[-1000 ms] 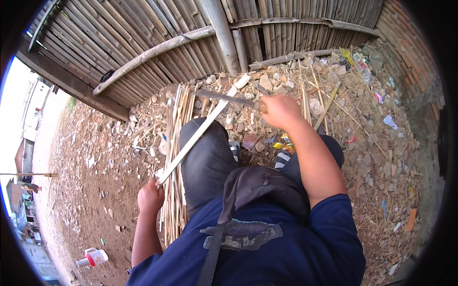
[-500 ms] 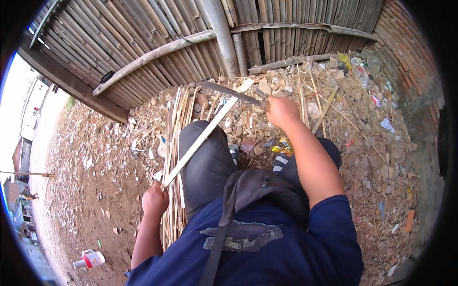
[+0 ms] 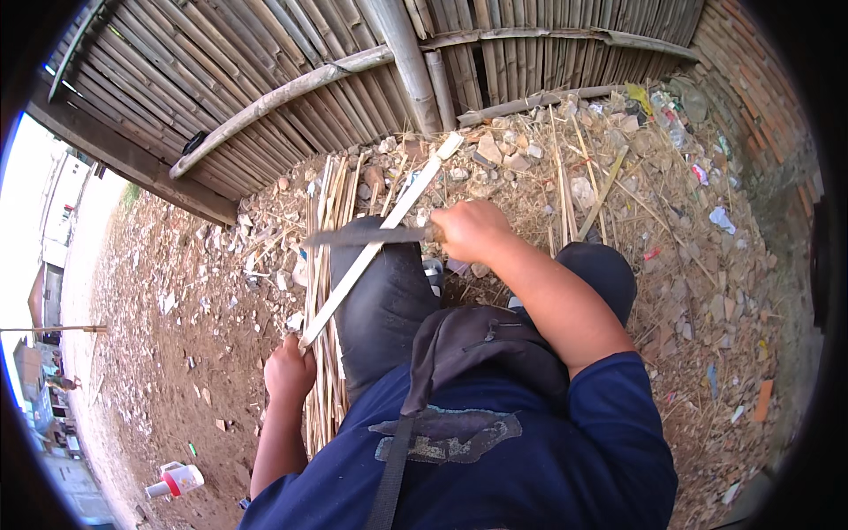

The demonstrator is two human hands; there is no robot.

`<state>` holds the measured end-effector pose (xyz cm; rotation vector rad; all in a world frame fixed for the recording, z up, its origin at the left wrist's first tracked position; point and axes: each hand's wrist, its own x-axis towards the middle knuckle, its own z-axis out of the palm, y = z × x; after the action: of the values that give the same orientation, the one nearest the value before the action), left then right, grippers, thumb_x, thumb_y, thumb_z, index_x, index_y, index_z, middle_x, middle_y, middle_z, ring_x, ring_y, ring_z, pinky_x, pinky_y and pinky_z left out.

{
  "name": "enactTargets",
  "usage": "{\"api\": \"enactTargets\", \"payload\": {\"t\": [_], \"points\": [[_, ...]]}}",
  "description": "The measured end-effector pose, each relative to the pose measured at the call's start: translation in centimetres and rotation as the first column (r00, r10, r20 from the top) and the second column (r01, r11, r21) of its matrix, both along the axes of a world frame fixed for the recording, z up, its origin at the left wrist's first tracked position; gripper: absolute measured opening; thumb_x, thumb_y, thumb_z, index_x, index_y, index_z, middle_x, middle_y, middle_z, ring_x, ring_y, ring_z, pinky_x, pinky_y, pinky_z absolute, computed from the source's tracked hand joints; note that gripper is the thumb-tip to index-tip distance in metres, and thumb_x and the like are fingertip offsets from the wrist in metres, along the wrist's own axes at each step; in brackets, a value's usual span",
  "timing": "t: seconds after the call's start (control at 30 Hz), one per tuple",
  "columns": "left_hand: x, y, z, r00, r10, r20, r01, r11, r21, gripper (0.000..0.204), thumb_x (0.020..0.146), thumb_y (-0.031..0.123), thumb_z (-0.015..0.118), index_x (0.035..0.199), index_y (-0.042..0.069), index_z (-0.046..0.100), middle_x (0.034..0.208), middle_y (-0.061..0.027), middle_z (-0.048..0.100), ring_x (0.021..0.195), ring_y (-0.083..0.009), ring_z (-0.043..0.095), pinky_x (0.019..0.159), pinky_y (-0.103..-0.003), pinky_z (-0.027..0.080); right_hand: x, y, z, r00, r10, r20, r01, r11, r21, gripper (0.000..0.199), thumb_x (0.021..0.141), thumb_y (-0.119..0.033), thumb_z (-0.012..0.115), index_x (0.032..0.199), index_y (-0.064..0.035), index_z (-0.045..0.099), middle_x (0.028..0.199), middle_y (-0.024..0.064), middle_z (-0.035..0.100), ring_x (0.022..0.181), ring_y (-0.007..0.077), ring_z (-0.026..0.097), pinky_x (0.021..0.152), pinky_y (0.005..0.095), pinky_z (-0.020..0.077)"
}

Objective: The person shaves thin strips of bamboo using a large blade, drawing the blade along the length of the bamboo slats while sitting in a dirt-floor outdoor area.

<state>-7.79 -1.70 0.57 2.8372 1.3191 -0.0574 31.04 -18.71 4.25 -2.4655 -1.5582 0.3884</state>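
My left hand (image 3: 290,369) is closed around the near end of a long, pale bamboo strip (image 3: 352,280). The strip slants up and to the right across my left thigh, and its far end reaches over the rubble. In my right hand (image 3: 473,231), fingers wrapped round the handle, is a machete (image 3: 340,237) with a dark blade. Its blade points left and crosses over the strip above my left knee; whether the edge touches the strip I cannot tell. Beside my left leg lies a bundle of thin bamboo strips (image 3: 320,411), partly hidden by the leg.
A bamboo fence (image 3: 291,62) runs along the far side, with a brick wall (image 3: 751,79) at the right. Stones and litter cover the ground. More bamboo pieces (image 3: 604,193) lie beyond my right knee. A clear plastic jug with a red band (image 3: 181,480) lies at lower left.
My right hand has brought the machete left and nearer, so its blade now lies across the strip. The strip's far end appears farther up and right. My left hand keeps its hold.
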Motion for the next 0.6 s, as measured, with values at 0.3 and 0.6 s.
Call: {"api": "enactTargets", "payload": {"t": [0.3, 0.6], "points": [[0.9, -0.1, -0.7, 1.0, -0.015, 0.004, 0.015, 1.0, 0.001, 0.021, 0.087, 0.022, 0.061, 0.093, 0.004, 0.052, 0.074, -0.0252, 0.067, 0.07, -0.0473, 0.068, 0.065, -0.058, 0.055, 8.3, -2.3, -2.6, 0.896, -0.432, -0.102, 0.435, 0.901, 0.003, 0.026, 0.083, -0.019, 0.066, 0.108, -0.0137, 0.072, 0.107, 0.0151, 0.073, 0.103, 0.0341, 0.07, 0.088, 0.0479, 0.0564], [1.1, -0.8, -0.2, 1.0, 0.009, 0.015, -0.009, 1.0, -0.022, 0.02, 0.086, 0.021, 0.059, 0.091, 0.003, 0.053, 0.077, -0.0268, 0.067, 0.073, -0.0485, 0.067, 0.067, -0.06, 0.054, 3.0, -0.8, -1.5, 0.983, -0.174, -0.068, 0.176, 0.984, 0.034, 0.023, 0.084, -0.018, 0.065, 0.106, -0.0162, 0.072, 0.098, 0.0134, 0.074, 0.092, 0.0343, 0.072, 0.08, 0.0484, 0.0579]]}}
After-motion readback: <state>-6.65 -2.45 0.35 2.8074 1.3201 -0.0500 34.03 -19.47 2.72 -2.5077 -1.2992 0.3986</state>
